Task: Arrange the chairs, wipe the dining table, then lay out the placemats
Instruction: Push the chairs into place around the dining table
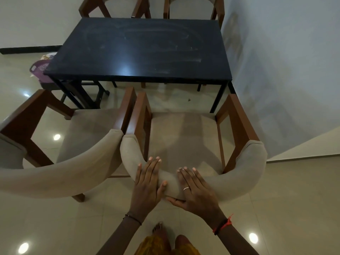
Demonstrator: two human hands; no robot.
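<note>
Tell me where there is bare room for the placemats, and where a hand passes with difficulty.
The dining table top is bare from edge to edge. Bare floor lies between its near edge and the two near chairs. Crowded: the left chair and right chair almost touch at the armrests, and the right chair stands close to the wall.

A single wide-angle view, worn on the person's head, looks forward and steeply down. The beige upholstered armchair with brown wooden arms (184, 137) sits close below, filling the lower middle. The black rectangular dining table (136, 52) lies farther ahead, and straight edges bow toward the frame's borders. A bare foot (160, 230) shows at the bottom edge.
</note>
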